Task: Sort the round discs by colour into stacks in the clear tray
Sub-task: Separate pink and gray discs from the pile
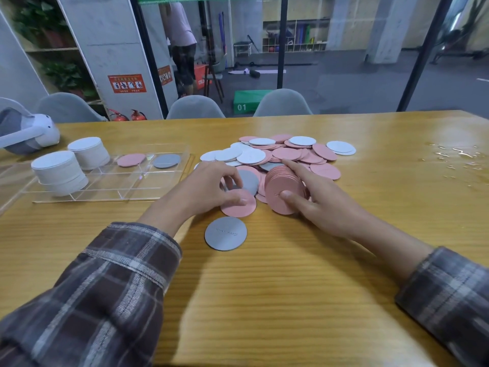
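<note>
- Head view: left hand (209, 185) lies palm down at the near edge of the pile (280, 154). Its fingers are curled, thumb and fingertips pinching one pink disc (238, 207) that lies flat on the table (291, 287).
- Right hand (320, 205): grips a pink stack (280, 185) stood on edge. The thumb presses the near face and the index finger stretches along the top rim; the other fingers are hidden behind.
- Sleeves: plaid, on both forearms.
- Pile: loose pink, white and a few grey discs, overlapping, just beyond both hands.
- Grey disc (225, 233): alone and flat, just near of the pink disc, with faint lettering.
- Tray (113, 185): clear plastic with divided compartments, left of the pile.
- Near white stack (59, 172) and far white stack (90, 152): in the tray's left compartments.
- Pink single (131, 159) and grey single (166, 160): flat in adjoining far compartments.
- Headset (26, 131): white and grey, at the far left.
- Spill (455, 154): clear droplets, at the far right.
- Table: glossy wood grain. The discs are thin, round and matte.
</note>
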{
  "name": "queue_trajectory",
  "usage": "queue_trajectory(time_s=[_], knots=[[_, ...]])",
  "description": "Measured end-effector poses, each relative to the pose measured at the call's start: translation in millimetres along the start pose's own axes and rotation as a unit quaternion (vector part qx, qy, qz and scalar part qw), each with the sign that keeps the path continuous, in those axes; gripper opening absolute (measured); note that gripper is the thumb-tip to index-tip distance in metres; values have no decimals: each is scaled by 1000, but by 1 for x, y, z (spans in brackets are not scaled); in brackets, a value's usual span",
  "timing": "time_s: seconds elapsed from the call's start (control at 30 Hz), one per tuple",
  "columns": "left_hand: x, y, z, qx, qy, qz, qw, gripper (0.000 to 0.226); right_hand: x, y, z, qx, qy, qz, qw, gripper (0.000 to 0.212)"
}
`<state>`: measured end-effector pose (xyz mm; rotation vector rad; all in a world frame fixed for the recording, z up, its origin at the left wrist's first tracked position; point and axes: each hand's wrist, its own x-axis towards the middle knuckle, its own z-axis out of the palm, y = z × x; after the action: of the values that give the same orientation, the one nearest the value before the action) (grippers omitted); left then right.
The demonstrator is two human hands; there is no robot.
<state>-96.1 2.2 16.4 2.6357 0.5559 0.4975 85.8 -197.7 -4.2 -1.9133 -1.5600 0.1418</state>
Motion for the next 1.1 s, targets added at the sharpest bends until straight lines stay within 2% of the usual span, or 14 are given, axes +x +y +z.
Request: queue_trajectory(time_s=[0.2, 0.5, 0.8, 1.0, 1.1], knots=[[0, 5, -2, -52, 10, -14, 998, 32, 0, 0, 0, 1, -2, 11, 1000, 66], [-1, 22, -1, -224, 15, 55, 973, 21, 4, 2, -1, 43, 23, 74, 996, 70], [0, 40, 30, -207, 156, 80, 963, 28, -1, -4, -1, 127, -1, 47, 991, 76], [-1, 41, 32, -202, 175, 96, 959, 31, 1, -2, 1, 71, 4, 18, 997, 74], [-1, 38, 32, -215, 159, 63, 961, 40, 2, 0, 0, 66, 14, 13, 998, 65]])
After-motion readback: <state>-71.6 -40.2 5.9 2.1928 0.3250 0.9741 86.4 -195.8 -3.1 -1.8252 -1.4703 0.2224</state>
